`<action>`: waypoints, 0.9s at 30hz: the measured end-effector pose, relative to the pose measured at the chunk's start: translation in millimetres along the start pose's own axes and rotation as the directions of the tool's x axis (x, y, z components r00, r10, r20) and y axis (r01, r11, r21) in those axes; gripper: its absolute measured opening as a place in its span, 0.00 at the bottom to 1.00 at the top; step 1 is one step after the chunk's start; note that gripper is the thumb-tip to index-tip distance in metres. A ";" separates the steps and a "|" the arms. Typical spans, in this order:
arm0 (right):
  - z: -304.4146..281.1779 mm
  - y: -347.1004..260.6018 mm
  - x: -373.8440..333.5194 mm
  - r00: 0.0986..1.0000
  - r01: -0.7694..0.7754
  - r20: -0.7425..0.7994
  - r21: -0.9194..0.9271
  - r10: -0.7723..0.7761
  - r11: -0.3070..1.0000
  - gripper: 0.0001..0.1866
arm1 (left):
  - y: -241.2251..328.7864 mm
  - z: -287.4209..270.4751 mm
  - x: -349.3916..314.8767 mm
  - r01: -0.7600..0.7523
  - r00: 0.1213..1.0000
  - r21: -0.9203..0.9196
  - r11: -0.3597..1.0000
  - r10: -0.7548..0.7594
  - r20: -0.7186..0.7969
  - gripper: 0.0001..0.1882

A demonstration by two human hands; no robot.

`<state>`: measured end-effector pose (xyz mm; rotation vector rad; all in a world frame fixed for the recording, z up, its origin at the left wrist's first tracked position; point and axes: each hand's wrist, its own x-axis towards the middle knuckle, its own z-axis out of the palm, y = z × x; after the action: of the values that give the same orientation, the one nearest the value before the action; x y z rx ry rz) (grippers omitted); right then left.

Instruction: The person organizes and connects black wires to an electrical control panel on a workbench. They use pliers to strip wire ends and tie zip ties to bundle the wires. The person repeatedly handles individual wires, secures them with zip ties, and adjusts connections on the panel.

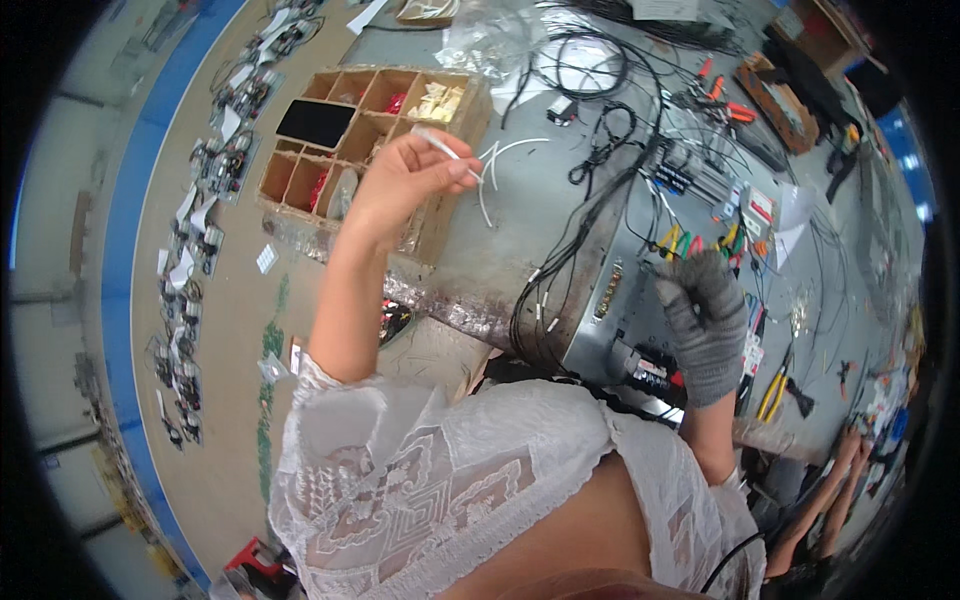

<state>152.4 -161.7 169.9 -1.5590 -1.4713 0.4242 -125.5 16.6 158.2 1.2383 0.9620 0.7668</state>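
Bare, my left hand [412,182] is raised beside the cardboard divider box, its fingers pinched on a thin white tube [436,143]. More thin white tubes [489,200] lie on the table just right of that hand. My right hand [706,325] wears a grey knit glove and hovers over a metal mounting plate [595,345]. Its fingers are curled toward the thumb; whatever is between them cannot be made out. Beyond that glove, coloured wires [690,243] in yellow, green and red run to terminal blocks [700,180]. A brass terminal bar [608,290] sits left of the glove.
The divider box [440,225] holds small red and cream parts, with a black phone [316,123] on top. Black cables [590,210] cross the table. Yellow-handled pliers [772,395] lie at right. Another person's hands [850,450] work at the far right. Wired assemblies [230,130] line the floor.
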 end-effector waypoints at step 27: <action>-6.0 1.2 -5.2 0.998 0.013 -0.058 0.024 -0.012 1.000 0.07 | -28.1 159.5 -35.7 -0.183 0.981 -0.499 0.847 0.193 -0.032 0.08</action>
<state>156.6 -168.6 170.3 -1.5302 -1.4261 0.3850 3.8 -86.5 145.2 0.8823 0.5704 1.0799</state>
